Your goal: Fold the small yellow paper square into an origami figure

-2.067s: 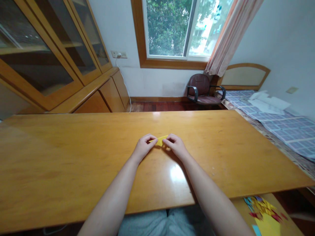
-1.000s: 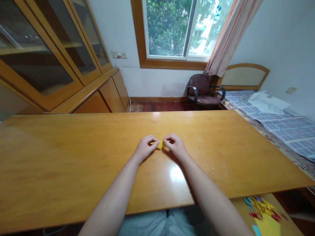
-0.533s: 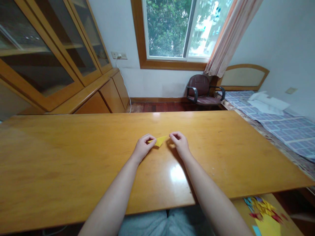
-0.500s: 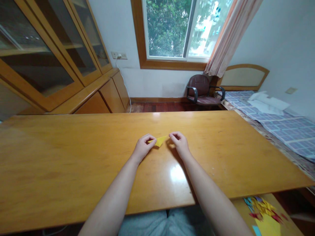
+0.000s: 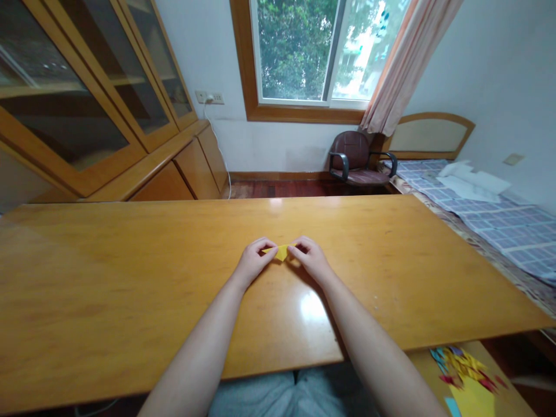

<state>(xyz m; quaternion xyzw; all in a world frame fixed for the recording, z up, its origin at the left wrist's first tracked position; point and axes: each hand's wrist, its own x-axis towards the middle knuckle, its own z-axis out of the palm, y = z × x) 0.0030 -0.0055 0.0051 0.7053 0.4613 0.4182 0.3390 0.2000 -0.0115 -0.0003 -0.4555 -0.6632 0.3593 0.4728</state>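
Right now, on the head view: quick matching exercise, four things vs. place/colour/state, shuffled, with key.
Things
1. yellow paper
2. chair
3. curtain
4. white cable

Descriptions
A. pink, hanging at the right side of the window
B. running down from the wall outlet
C. pinched between the left hand and right hand
D. maroon with black armrests, beyond the table

Pairs: 1-C, 2-D, 3-A, 4-B
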